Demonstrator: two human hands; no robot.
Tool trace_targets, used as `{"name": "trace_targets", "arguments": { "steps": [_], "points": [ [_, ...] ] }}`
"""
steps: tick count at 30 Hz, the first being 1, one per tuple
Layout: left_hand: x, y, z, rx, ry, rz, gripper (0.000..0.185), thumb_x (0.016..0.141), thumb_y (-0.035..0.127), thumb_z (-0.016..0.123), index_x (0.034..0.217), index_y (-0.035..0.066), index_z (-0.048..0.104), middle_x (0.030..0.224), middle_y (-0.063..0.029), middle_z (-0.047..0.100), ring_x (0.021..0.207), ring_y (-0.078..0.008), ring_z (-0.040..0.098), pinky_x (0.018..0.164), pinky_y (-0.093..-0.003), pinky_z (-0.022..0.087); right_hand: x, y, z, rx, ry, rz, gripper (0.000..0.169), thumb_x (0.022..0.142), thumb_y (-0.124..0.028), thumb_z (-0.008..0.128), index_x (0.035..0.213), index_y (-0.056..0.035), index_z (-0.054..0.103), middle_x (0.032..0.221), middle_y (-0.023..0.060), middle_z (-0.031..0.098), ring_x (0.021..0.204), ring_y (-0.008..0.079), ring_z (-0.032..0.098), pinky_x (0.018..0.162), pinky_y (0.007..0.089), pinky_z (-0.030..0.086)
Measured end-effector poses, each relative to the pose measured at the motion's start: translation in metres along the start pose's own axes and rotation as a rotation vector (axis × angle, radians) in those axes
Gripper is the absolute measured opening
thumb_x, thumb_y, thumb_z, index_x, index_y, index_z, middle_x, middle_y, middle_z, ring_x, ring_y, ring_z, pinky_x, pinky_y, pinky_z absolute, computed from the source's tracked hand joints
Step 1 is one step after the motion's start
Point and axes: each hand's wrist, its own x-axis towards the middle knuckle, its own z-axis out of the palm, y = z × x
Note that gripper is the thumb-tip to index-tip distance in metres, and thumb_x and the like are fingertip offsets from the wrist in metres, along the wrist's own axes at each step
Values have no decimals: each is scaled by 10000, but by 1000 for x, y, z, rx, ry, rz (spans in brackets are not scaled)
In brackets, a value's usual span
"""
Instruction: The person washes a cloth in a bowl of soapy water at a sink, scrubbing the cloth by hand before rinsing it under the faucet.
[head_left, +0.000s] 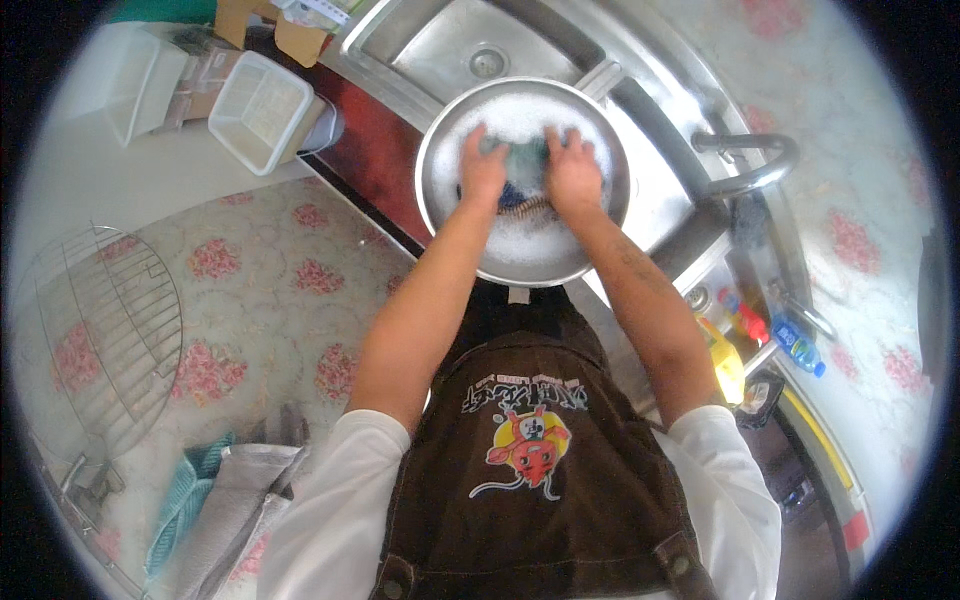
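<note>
A round metal basin (525, 259) with foamy water stands over the edge of the stainless steel sink, in front of my body. In it, my left hand (484, 169) and my right hand (574, 169) both hold a wet dark green cloth (527, 159), one at either side. The fingertips are blurred and partly hidden by foam. Just below the cloth lie a dark blue piece (514, 196) and a brown ribbed strip (525, 208), perhaps fabric, partly under the suds.
A curved faucet (757, 180) reaches over the right sink bowl. White plastic tubs (262, 112) stand at the upper left. A round wire rack (109, 337) hangs by the flowered wall at left, near towels (232, 510). Bottles (799, 346) lie at right.
</note>
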Motion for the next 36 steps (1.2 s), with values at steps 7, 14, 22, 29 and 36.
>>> {"name": "trace_targets", "arguments": {
  "steps": [7, 14, 22, 29, 36],
  "points": [
    [-7, 24, 17, -691, -171, -458, 554, 1008, 501, 609, 1401, 113, 555, 1309, -133, 604, 1144, -304, 594, 998, -465, 484, -29, -53, -22, 673, 241, -59, 393, 909, -113, 630, 1300, -75, 627, 975, 239, 673, 947, 449, 682, 848, 541, 540],
    [4, 43, 16, -810, -523, -565, 476, 963, 586, 633, 1049, 120, 685, 1002, -104, 687, 941, -274, 649, 851, -431, 531, -60, -74, -58, 506, 267, -176, 156, 926, -228, 712, 986, -84, 699, 834, 161, 715, 691, 398, 688, 630, 483, 549],
    [-5, 36, 29, -981, -506, -604, 534, 959, 543, 671, 1191, 62, 651, 1100, -85, 684, 990, -256, 630, 879, -461, 511, 8, -60, -38, 278, 264, -65, 444, 971, -482, 611, 794, -94, 737, 763, 181, 720, 645, 408, 681, 573, 495, 537],
    [-23, 50, 8, -303, 0, -282, 456, 1041, 505, 555, 1136, 72, 659, 1042, -92, 679, 906, -229, 659, 686, -440, 534, 38, 8, -4, 126, 113, -83, 388, 997, -461, 587, 950, -108, 744, 872, 171, 723, 822, 387, 706, 695, 492, 567],
    [19, -19, 9, 352, 144, -41, 449, 995, 438, 642, 1167, 23, 660, 1077, -178, 679, 1016, -310, 660, 936, -446, 515, -1, -8, 20, 133, 187, 93, 423, 905, -130, 640, 1323, -71, 618, 1123, 174, 633, 1035, 395, 656, 814, 520, 572]
  ]
}}
